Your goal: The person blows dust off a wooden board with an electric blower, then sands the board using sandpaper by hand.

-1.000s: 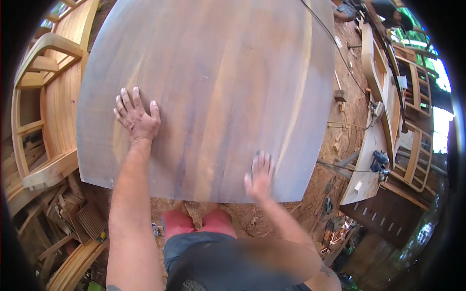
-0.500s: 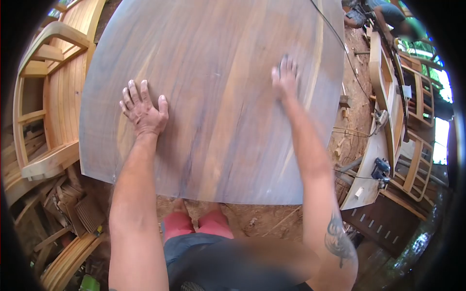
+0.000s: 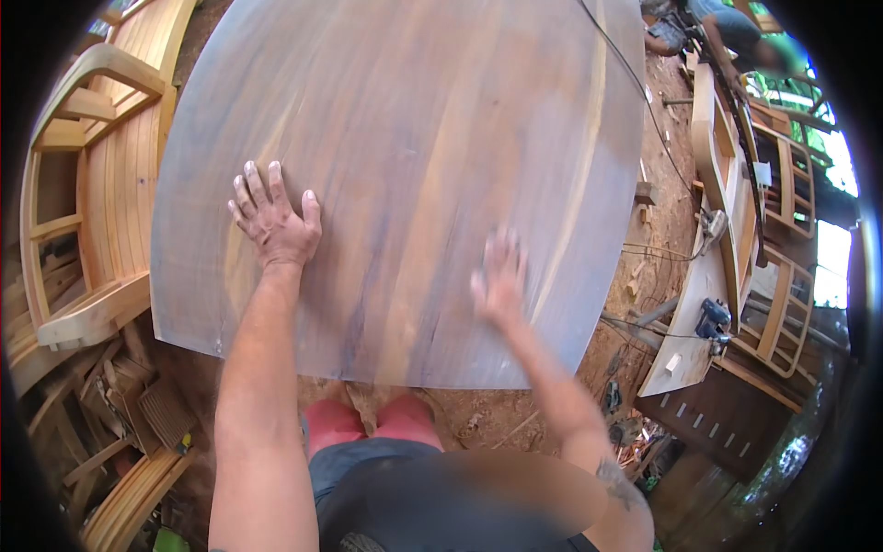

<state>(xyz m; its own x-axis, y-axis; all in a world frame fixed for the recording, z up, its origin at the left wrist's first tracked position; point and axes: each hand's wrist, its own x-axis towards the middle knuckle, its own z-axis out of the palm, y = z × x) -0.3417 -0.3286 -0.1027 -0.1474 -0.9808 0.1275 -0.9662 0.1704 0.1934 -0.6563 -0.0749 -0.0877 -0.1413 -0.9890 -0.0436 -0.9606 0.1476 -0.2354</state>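
A large wooden tabletop (image 3: pixel 432 184) with brown and pale grain and a whitish dusty film spreads out in front of me. My left hand (image 3: pixel 279 221) lies flat on its left part, fingers spread, holding nothing. On the right part, nearer to me, my right hand (image 3: pixel 502 276) is palm down against the wood and smeared by motion. Its fingers look stretched forward. Whether a thin piece lies under them is hidden by the blur.
A wooden bench frame (image 3: pixel 120 175) stands to the left. A dark cable (image 3: pixel 635 78) crosses the tabletop's far right corner. At the right are a pale board (image 3: pixel 679 363) with a power tool (image 3: pixel 713 322), chair frames (image 3: pixel 782 304), and a crouching person (image 3: pixel 727 32). Wood scraps (image 3: pixel 120 396) lie lower left.
My right hand has slid toward me and to the left across the tabletop, its elbow bending. A dark patch showed at its fingers earlier. My left hand stays in place.
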